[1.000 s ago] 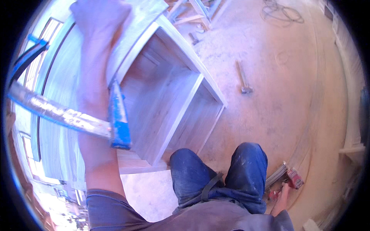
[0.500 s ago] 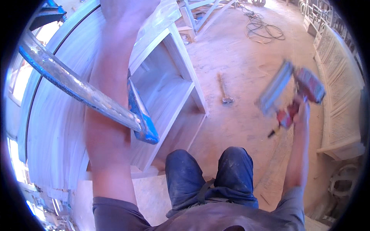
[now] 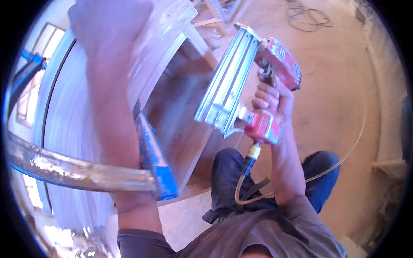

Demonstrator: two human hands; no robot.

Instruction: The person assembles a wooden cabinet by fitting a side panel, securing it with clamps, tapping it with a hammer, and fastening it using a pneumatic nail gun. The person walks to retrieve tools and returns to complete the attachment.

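The right hand [image 3: 275, 96] wraps around a red nail gun [image 3: 232, 81], just swung in from the right to beside the open wooden cabinet [image 3: 71, 129], bringing tool near work; the blurred left hand [image 3: 112, 23] is over the cabinet, grip impossible to tell

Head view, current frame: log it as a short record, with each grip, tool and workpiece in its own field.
Right grip: closed around the handle of the nail gun
Nail gun: red and silver, hose attached
Left grip: blurred, over the wooden cabinet; contact unclear
Clamp: blue and silver, its bar crossing in front of the left forearm
Cabinet: pale, open-sided
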